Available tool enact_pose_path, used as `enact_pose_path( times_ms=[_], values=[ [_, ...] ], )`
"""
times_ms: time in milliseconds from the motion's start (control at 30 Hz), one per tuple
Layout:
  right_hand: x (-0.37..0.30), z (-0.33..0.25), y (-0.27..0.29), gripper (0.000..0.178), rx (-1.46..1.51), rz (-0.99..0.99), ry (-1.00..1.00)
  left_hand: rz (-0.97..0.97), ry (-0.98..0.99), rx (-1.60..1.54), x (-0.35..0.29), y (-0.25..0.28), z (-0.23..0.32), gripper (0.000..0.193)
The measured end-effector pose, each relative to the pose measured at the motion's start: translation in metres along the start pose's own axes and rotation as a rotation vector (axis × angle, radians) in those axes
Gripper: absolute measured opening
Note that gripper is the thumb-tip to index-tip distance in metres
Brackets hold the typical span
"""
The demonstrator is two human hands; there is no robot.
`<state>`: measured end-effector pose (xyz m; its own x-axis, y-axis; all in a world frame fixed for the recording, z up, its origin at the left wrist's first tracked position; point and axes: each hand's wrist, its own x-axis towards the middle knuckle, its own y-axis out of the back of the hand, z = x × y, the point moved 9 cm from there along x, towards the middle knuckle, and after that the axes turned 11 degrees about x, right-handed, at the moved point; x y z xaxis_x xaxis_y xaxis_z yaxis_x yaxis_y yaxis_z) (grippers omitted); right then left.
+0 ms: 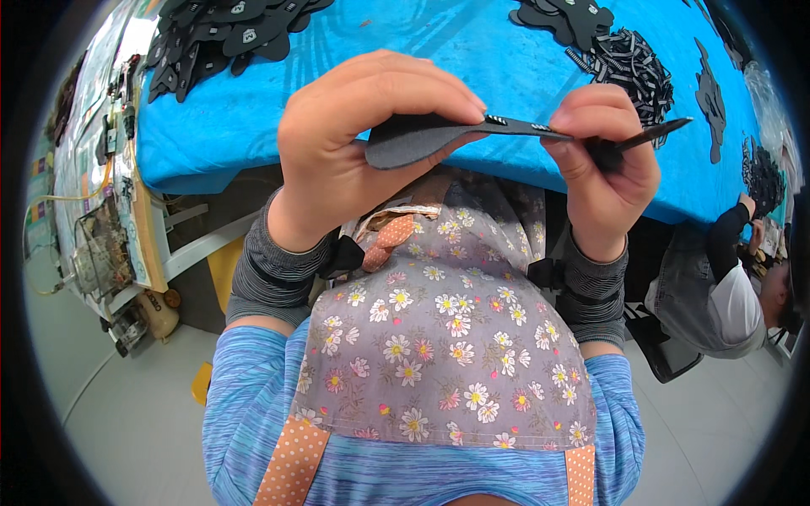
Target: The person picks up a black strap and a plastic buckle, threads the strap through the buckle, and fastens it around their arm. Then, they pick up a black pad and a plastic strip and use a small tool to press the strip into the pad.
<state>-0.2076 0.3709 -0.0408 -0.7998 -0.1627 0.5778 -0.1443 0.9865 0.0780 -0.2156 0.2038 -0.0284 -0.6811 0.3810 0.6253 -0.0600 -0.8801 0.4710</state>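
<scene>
A flat, thin black piece (413, 140) with a broad rounded end and a narrow middle is stretched between my hands above the table's near edge. My left hand (325, 139) grips its left part, the thumb below and fingertips on top. My right hand (612, 164) pinches its right end between thumb and fingers. Small black-and-white striped bits (496, 121) show on the piece's upper side. Also in my right hand is a dark pointed tool (654, 133), its tip directed right; its exact kind I cannot make out.
On the blue-covered table (405, 29) lie a heap of black flat pieces (224, 34) at far left and another stack (565, 18) at far right. Small striped strips (633, 72) are piled nearby. A single black piece (710, 101) lies farther right. Another person (726, 287) sits at right.
</scene>
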Motion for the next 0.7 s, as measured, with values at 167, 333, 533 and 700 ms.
enact_pose_path(
  times_ms=[167,333,533,700],
  values=[
    [-0.003,0.009,0.002,0.019,0.454,0.063,-0.063,0.195,0.341,-0.421,-0.015,0.002,-0.030,0.015],
    [-0.028,0.036,-0.030,0.017,0.432,-0.071,-0.617,0.251,0.717,-0.733,-0.031,-0.011,-0.067,0.009],
    [-0.030,0.052,-0.044,0.016,0.338,-0.084,-0.719,0.317,0.759,-0.816,-0.038,-0.011,-0.070,0.010],
    [-0.034,0.056,-0.041,0.016,0.387,-0.040,-0.847,0.319,0.754,-0.748,-0.040,-0.009,-0.071,0.012]
  ],
)
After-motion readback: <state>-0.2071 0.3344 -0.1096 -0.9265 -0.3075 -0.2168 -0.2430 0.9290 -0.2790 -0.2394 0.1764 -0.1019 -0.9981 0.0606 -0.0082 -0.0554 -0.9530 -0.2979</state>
